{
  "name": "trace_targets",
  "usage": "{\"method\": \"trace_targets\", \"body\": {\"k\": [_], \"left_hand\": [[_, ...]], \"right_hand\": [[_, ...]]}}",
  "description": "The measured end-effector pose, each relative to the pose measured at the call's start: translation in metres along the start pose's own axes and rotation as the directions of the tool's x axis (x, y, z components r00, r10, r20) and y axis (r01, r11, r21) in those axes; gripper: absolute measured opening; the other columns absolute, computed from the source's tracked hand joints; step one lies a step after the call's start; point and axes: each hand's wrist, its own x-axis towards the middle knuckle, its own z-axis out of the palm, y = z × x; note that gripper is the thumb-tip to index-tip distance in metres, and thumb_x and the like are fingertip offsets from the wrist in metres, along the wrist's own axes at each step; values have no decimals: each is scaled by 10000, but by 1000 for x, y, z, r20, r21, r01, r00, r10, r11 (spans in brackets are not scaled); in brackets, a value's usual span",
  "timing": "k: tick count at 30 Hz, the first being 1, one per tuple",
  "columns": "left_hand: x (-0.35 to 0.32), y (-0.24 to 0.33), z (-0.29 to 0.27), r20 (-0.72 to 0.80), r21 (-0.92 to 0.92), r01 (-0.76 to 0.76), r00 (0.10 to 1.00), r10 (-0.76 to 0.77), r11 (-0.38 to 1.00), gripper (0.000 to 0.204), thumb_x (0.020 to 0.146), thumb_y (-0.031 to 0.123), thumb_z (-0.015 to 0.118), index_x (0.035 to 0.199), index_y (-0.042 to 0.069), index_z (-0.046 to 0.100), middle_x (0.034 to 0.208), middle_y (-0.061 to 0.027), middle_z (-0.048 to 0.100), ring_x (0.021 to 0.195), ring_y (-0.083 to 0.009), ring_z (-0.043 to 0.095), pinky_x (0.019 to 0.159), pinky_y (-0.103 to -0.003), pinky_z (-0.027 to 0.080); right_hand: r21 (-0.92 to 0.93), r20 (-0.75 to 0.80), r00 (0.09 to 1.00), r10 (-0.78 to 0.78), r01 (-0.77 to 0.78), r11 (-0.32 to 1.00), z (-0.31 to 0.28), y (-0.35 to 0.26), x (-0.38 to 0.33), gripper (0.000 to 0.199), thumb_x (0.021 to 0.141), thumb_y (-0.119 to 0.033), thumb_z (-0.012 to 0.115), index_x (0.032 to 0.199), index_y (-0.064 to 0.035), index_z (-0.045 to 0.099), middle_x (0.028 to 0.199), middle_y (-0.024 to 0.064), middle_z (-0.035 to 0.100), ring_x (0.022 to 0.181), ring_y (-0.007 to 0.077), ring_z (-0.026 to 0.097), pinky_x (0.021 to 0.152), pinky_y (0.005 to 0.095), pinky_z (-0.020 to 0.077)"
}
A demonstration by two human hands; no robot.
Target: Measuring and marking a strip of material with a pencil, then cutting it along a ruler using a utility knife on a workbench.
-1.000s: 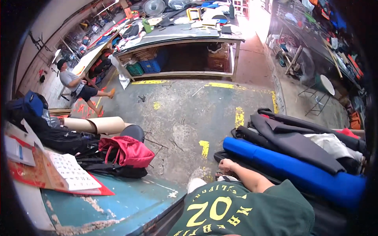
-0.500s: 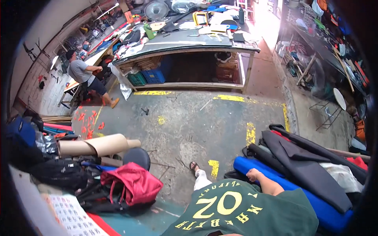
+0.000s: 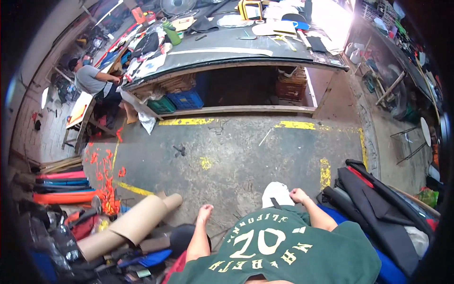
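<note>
My left hand (image 3: 205, 214) hangs in front of me with its fingers curled in, and nothing shows in it. Below it is a dark round stool seat (image 3: 182, 240), and to its left lies a big brown paper roll (image 3: 127, 227). My right hand (image 3: 298, 195) is loosely closed beside my raised knee in white trousers (image 3: 276, 193), with no object visible in the grip. To its right, apart from the hand, lie black fabric rolls (image 3: 366, 203) and a blue roll (image 3: 380, 260).
A long worktable (image 3: 213, 45) stands ahead, with crates (image 3: 184, 99) beneath it. At the far left a person in a grey shirt (image 3: 92, 80) works at another bench. Orange scraps (image 3: 108, 189) litter the floor (image 3: 227, 156). A white-topped stool (image 3: 425, 131) stands at right.
My left hand has come into view. My right hand has moved from over the blue roll to beside my knee. The worktable appears closer, and the paper roll sits lower in view.
</note>
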Motion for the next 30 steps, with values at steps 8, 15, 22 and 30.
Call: {"method": "trace_targets", "body": {"k": [8,15,22,30], "left_hand": [[130,237,-12,-114,-575,-76,993,12,815,447,993,293,689,1371,85,572,1212,-100,661,1078,-279,665,916,-424,573],[196,420,-25,-10,-952,-47,992,126,302,539,1005,347,662,1386,-3,511,1427,-207,546,1309,-350,560,1099,-485,497],[332,671,-105,15,-998,-20,851,526,61,634,1031,391,602,1453,-49,429,1509,-248,471,1436,-384,433,1226,-506,341],[540,850,-196,-9,-995,-51,895,446,82,956,974,293,689,1613,-14,48,1650,-276,191,1515,-443,261,1233,-573,289]], "right_hand": [[33,-145,857,-494,503,864,-64,-303,176,235,907,-282,675,950,-52,693,822,121,710,772,228,687,732,390,549],[-187,-390,315,-865,893,409,-162,-633,312,139,891,-145,677,979,-39,665,911,132,658,837,285,660,770,372,536],[-431,-520,333,-787,693,578,-221,-780,423,220,854,-152,705,1069,-109,692,1138,110,654,1147,348,580,1005,466,464],[-572,-568,538,-623,285,769,-232,-854,484,447,833,-516,767,1143,-196,742,1199,38,653,1196,298,545,1015,490,403]]}}
